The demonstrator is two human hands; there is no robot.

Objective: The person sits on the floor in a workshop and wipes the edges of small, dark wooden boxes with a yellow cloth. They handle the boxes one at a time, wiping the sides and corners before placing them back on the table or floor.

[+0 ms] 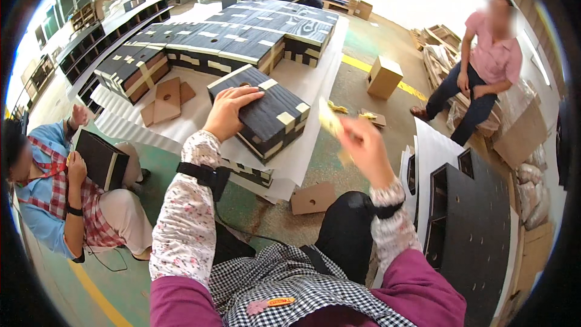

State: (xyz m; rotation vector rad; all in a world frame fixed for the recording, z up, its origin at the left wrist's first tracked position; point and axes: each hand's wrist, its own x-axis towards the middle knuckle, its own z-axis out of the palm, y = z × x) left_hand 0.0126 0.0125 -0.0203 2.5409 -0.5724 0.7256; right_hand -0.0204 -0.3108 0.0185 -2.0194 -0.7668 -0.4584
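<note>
My left hand [230, 111] lies palm down on a black wood-grain box [272, 111], its fingers stretched across the top by a round hole. Pieces of pale masking tape [286, 119] cross the top and edges of this box. Blurred and raised to the right of the box, my right hand [366, 152] pinches a pale yellow strip of tape [329, 120]. That strip is apart from the box. Under the box a white foam sheet [302, 79] covers the work surface. Loose brown boards [167, 97] lie to the left of the box.
Joined black taped boxes [218, 38] fill the surface beyond. At left, a co-worker [59, 181] holds a black box [100, 159]; another person [490, 54] sits at right. A black panel unit [472, 218] stands near my right arm. A brown carton [385, 77] and board [313, 197] are on the floor.
</note>
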